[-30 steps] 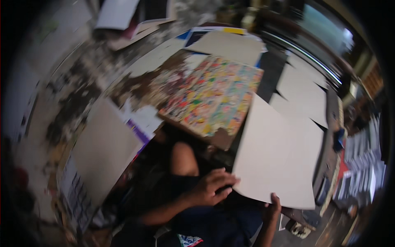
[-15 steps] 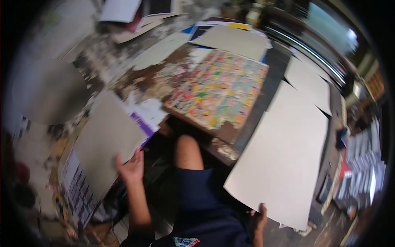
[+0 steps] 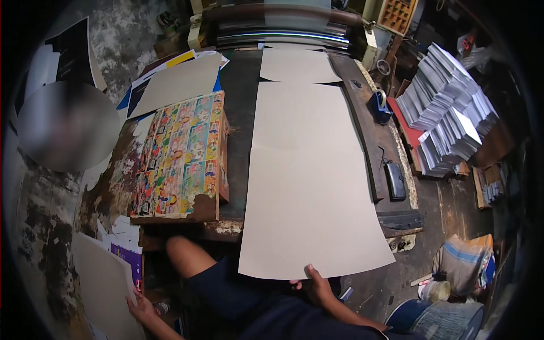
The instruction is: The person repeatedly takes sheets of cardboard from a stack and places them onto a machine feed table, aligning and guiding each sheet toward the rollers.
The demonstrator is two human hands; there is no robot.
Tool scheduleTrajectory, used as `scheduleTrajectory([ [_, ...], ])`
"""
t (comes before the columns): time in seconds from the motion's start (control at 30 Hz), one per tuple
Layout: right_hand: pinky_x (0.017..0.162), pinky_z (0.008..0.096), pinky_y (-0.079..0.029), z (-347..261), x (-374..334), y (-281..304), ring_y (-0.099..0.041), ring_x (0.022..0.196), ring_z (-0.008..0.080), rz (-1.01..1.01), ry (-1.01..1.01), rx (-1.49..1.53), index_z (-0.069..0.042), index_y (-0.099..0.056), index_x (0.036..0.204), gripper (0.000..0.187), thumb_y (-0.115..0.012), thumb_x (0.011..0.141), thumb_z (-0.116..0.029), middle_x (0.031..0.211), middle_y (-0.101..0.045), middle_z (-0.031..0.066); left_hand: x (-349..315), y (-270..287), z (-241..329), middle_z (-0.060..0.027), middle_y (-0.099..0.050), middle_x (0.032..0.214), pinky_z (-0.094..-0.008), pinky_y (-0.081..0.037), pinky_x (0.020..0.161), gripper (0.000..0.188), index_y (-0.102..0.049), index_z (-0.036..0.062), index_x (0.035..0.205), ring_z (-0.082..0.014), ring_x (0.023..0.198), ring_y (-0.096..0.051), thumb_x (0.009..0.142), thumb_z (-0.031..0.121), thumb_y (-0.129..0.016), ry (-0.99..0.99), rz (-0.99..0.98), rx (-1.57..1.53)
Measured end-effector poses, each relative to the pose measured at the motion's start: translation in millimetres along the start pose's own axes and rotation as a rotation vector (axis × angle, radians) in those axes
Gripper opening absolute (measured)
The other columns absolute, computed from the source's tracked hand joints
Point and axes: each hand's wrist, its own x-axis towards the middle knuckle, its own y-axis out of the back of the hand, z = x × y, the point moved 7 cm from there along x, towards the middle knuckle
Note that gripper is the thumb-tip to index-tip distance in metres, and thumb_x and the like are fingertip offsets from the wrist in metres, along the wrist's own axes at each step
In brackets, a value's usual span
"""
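My right hand pinches the near edge of a large pale greyish board sheet, thumb on top and fingers underneath. This sheet lies along the dark bed of a roller machine, and further pale sheets lie beyond it toward the rollers. At the lower left, my left hand grips the edge of an upright grey board sheet, with its thumb on the near face. The fingers behind that edge are partly hidden. Just beyond stands a purple printed sheet.
Metal rollers cross the bed's far end. Left of it sits a box covered in colourful prints, with stacked sheets behind. To the right are a tape dispenser, a black case, paper stacks and a blue drum.
My view has swung right, bringing the rollers and bed upright before me. My right hand stays on the large sheet's near edge; my left hand stays by the grey board sheet.
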Motion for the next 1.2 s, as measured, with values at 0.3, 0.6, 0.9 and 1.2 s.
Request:
scheduleTrajectory([
  [0.3, 0.073, 0.0425, -0.05, -24.2, 29.0, -9.6, -0.058, 0.07, 0.023, 0.079, 0.074, 0.104, 0.001, -0.051, 0.111, 0.047, -0.051, 0.097, -0.044, 0.086, -0.063, 0.0172, -64.3, 52.9, 0.5, -0.022, -0.055, 0.128, -0.0394, -0.051, 0.1, 0.044, -0.044, -0.0043, 0.133, -0.0333, 0.115, -0.058, 0.096, 0.017, -0.055, 0.002, -0.056, 0.158],
  [0.6, 0.069, 0.0396, -0.05, -42.9, 93.1, 3.3, -0.06, 0.067, 0.0222, 0.074, 0.24, 0.222, -0.006, -0.051, 0.107, 0.04, -0.048, 0.098, -0.045, 0.088, -0.064, 0.0158, -84.8, 81.7, 16.7, -0.0122, -0.05, 0.128, -0.0463, -0.039, 0.106, 0.059, -0.047, 0.0061, 0.131, -0.0295, 0.123, -0.046, 0.083, 0.03, -0.071, -0.133, -0.058, 0.007],
  [0.9, 0.087, 0.044, -0.049, 5.0, 40.4, -143.1, -0.057, 0.099, 0.0247, -0.275, -0.095, -0.08, -0.006, -0.037, 0.141, 0.065, -0.053, 0.092, -0.046, 0.127, -0.057, 0.0136, -151.7, 83.4, 19.0, -0.0054, -0.057, 0.123, -0.0417, -0.04, 0.106, 0.047, -0.055, 0.0072, 0.121, -0.0228, 0.119, -0.051, 0.085, 0.031, -0.072, -0.121, 0.043, 0.142],
  [1.2, 0.089, 0.038, -0.051, 197.7, 45.9, -388.5, -0.062, 0.107, 0.0262, -1.092, -0.575, -0.864, 0.006, -0.045, 0.135, 0.073, -0.065, 0.086, -0.045, 0.121, -0.061, 0.0199, -241.0, 147.2, 5.6, -0.0042, -0.058, 0.129, -0.0407, -0.041, 0.102, 0.041, -0.056, 0.0131, 0.126, -0.0225, 0.118, -0.054, 0.092, 0.037, -0.057, 0.047, -0.126, 0.164],
])
